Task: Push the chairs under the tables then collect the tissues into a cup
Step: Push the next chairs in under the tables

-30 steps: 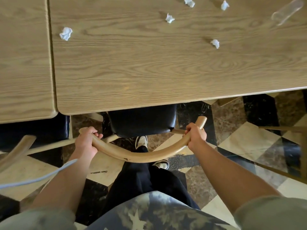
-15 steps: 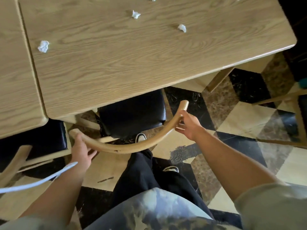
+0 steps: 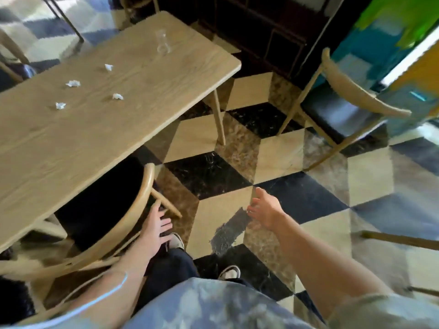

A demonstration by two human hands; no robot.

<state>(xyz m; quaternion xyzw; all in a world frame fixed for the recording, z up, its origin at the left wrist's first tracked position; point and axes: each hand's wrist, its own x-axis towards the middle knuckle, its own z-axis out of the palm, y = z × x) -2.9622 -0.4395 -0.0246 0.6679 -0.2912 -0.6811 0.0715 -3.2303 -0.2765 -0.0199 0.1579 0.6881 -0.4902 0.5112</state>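
Note:
A wooden chair with a curved back and black seat sits tucked under the long wooden table. My left hand hangs open just beside the chair's back rail, fingers spread, holding nothing. My right hand is open in the air over the floor, away from the chair. Several crumpled white tissues lie on the table. A clear plastic cup stands near the table's far end. Another wooden chair with a black seat stands away from the table at the right.
The floor is checkered in black, cream and brown tiles. A dark cabinet lines the far wall. Part of another chair shows at the far left, and thin wooden bars cross the right edge.
Both hands have let go of the chair's curved back and opened. The view has swung to the right, bringing the table's end, the cup and the second chair into sight.

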